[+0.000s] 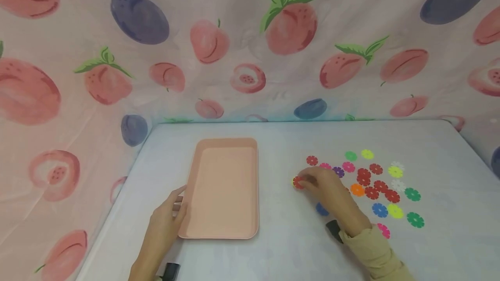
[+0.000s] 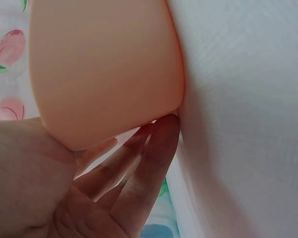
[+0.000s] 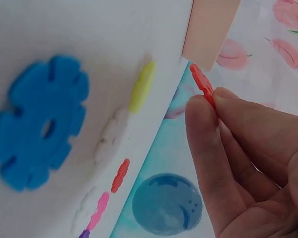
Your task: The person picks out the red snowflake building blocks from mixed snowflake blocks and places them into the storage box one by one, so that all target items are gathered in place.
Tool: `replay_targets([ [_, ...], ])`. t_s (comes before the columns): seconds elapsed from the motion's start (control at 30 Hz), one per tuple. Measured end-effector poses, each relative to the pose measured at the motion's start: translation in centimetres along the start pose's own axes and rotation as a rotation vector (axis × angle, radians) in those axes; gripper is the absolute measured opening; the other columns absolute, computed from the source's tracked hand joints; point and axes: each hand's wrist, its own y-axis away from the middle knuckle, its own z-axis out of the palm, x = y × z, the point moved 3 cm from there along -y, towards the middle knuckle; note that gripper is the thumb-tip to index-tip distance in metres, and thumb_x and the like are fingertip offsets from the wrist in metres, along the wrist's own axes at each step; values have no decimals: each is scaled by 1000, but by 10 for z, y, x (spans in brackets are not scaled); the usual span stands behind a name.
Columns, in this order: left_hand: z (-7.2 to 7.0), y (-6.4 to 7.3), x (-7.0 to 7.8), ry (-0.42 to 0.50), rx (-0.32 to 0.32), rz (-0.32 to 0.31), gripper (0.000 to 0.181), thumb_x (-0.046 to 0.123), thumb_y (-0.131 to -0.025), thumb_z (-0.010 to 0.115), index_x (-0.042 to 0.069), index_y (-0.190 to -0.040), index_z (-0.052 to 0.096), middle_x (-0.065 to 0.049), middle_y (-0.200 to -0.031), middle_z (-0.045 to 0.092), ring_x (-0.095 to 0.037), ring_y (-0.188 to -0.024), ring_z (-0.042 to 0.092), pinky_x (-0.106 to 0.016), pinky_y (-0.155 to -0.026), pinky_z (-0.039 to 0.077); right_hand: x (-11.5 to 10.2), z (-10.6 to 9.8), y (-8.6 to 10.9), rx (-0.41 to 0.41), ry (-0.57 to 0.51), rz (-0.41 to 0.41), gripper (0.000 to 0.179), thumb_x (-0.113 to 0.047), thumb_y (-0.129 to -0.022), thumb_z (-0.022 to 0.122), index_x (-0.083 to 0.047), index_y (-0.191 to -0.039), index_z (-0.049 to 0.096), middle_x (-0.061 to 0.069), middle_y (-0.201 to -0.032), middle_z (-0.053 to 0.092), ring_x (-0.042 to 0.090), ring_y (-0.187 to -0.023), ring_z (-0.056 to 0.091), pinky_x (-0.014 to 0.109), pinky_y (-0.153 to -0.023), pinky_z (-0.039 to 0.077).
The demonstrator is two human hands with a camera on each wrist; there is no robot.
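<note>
A shallow peach-coloured tray (image 1: 220, 190) lies on the white table, left of the middle. My left hand (image 1: 168, 220) holds its left side, thumb at the rim and fingertips (image 2: 164, 129) against the lower edge of the outer wall. To the right of the tray, my right hand (image 1: 322, 185) pinches a red flower-shaped disc (image 3: 202, 83) between thumb and forefinger, raised off the table. A bit of yellow shows behind this disc in the head view; whether it is held too, I cannot tell. The right hand and forearm hide part of the scattered discs.
Several notched discs in red, yellow, green, pink, white, orange and purple spread across the table's right half, some overlapping. A blue disc (image 3: 42, 121) lies close to the right wrist. A fruit-printed cloth (image 1: 211, 83) hangs behind the table and along its left side.
</note>
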Motion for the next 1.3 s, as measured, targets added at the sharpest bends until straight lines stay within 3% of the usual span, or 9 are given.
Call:
replay_targets([
  [0.7, 1, 0, -2, 2, 5, 5, 47, 11, -99, 59, 13, -145, 47, -17, -119, 68, -32, -98, 70, -42, -76, 61, -29, 18, -15, 5, -34, -117, 21, -8, -81, 81, -9, -100, 75, 1, -95, 75, 20, -92, 70, 38, -85, 60],
  [1.3, 0, 1, -2, 28, -5, -10, 47, 12, -100, 58, 13, -146, 46, -18, -120, 67, -32, -97, 70, -41, -76, 61, -56, 29, -24, -24, -56, -142, 18, -10, -82, 81, -10, -99, 76, -1, -95, 74, 18, -93, 70, 36, -86, 60],
])
